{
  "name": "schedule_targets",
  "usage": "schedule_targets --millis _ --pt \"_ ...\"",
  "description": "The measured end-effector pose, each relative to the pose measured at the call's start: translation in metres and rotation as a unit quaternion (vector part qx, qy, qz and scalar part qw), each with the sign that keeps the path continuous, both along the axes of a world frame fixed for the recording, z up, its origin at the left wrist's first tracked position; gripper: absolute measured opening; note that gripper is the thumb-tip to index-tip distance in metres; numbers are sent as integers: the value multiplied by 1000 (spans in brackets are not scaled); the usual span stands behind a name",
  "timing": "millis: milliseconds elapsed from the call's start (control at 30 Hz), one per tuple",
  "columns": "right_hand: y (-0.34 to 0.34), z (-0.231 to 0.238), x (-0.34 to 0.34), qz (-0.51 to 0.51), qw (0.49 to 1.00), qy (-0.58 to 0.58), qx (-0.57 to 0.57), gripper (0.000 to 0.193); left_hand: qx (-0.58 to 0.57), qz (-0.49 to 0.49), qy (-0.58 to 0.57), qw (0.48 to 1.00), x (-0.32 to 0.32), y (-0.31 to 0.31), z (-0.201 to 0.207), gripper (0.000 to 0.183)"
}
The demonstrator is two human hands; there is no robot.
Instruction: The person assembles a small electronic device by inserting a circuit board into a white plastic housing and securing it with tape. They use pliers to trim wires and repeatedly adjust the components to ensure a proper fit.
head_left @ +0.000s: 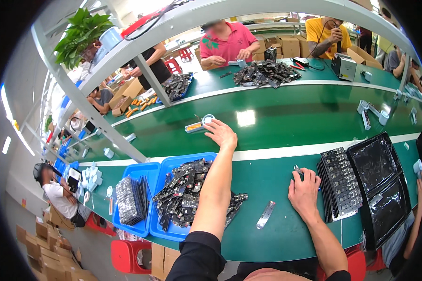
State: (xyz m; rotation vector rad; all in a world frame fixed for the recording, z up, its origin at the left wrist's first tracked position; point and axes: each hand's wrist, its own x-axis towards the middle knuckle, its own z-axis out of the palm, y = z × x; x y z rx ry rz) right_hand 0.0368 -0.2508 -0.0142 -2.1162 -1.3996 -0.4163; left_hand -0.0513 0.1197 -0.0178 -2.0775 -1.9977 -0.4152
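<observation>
A light-blue device [208,119] is lying on the glossy green strip beyond the white rail [276,152], its round end facing the left hand [222,135]. The fingers are fanning out at that rounded end, fingertips meeting it or nearly so; whether that grip is closing, I cannot tell. The arm is stretching past the counter [248,243], since the device is sitting on the far side of the rail.

Over to the right hand [305,189]: it is curling around a small metal-tipped tool [297,168], tip pointing forward, apparently to keep it handy while the palm is resting low. Between the arms, a single board strip [266,215] is lying apart, easy to see.

Leftward, a blue tray [171,232] is holding a jumbled board pile [178,192], its rim probably keeping most from sliding; some are spilling right. Rightward, board panels [340,182] are standing packed together, likely saving room, beside a black tray [375,164]. Across, a pink-shirted co-worker [229,42] is sitting behind another heap [267,73].
</observation>
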Motion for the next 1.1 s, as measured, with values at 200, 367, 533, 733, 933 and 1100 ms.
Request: schedule_targets --millis 200,367,533,733,933,1100 --pt "0 0 -2 6 1000 -1 1 34 11 19 -27 999 -5 -12 -10 93" --pt "-1 -4 1 5 1000 -2 4 34 6 11 -38 999 -3 -15 -13 94" --pt "0 -3 -1 10 1000 2 6 33 8 23 -53 998 -1 -20 -15 94" --pt "-2 -4 2 5 1000 1 0 33 -10 2 -206 979 5 -37 2 82" --pt "-1 -3 1 6 1000 0 3 33 9 140 -424 895 16 -17 18 80" --pt "1 -3 0 9 1000 -4 2 33 18 252 -561 788 20 14 21 82"
